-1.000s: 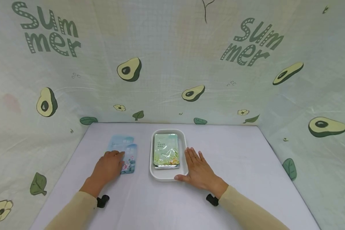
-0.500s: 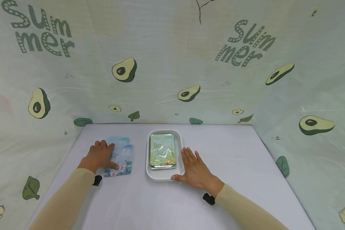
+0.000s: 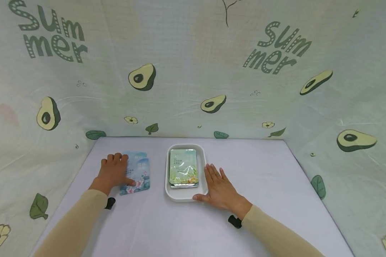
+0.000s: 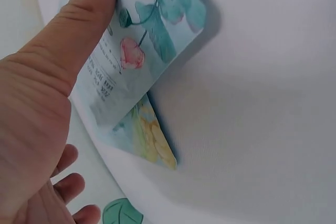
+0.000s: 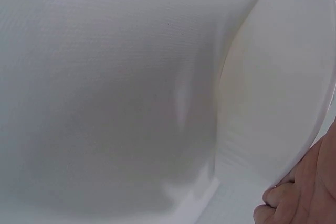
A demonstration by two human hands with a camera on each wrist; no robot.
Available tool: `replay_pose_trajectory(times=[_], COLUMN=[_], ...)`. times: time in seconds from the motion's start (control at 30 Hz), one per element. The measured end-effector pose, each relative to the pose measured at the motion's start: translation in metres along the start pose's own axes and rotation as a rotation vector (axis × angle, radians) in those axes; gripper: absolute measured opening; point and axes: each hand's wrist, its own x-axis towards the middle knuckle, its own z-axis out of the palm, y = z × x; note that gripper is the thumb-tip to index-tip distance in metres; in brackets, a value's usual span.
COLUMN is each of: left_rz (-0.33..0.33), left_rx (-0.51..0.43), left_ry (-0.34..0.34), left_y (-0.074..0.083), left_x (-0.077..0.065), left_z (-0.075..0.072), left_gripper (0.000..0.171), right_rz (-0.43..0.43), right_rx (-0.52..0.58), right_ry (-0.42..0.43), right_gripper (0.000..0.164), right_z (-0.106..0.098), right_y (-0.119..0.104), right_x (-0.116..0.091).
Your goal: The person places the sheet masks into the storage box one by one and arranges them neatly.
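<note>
A blue sheet mask packet [image 3: 140, 171] with pink lotus flowers lies left of the tray. My left hand [image 3: 112, 170] pinches its left side, thumb [image 4: 86, 14] across the printed face and the other fingers at the far edge. One corner of this packet stands off the table and casts a shadow. Beneath it shows a second packet [image 4: 152, 140] with yellow flowers. My right hand [image 3: 223, 192] rests straight-fingered along the right rim of a white tray [image 3: 181, 195], thumb at the front edge. Inside the tray sits a green floral packet [image 3: 183, 166] atop a silver-edged one [image 3: 184, 186].
The white table [image 3: 260, 200] ends at its back edge against a printed cloth backdrop [image 3: 180, 71]. Cloth sides with avocados and leaves rise at left and right. A black wrist mount [image 3: 235, 221] sits under the right wrist.
My left hand has drawn back left from over the packets to the front one's left side. That packet has shifted slightly away from me. The right hand stays at the tray.
</note>
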Motion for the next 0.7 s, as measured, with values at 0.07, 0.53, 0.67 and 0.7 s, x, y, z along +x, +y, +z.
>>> replay_pose_trajectory(times=[0.07, 0.53, 0.67, 0.7], left_rz=[-0.004, -0.028, -0.014, -0.011], left_rx=[0.001, -0.058, -0.044, -0.038], left_ry=[-0.032, -0.138, -0.084, -0.063], left_y=[-0.0001, -0.0018, 0.0012, 0.0022], left_x=[0.0, 0.0059, 0.006, 0.0057], left_z=[-0.0011, -0.0058, -0.0042, -0.0042], left_gripper=[0.134, 0.128, 0.125, 0.123], right_rz=[0.0, 0.0, 0.0, 0.0], right_rx=[-0.001, 0.006, -0.006, -0.007], right_ry=[0.002, -0.001, 0.004, 0.005], right_gripper=[0.12, 0.121, 0.12, 0.12], right_z=[0.0004, 0.0004, 0.0006, 0.0008], right_y=[0.0002, -0.0016, -0.0004, -0.0001], right_x=[0.0005, 0.0009, 0.0007, 0.0008])
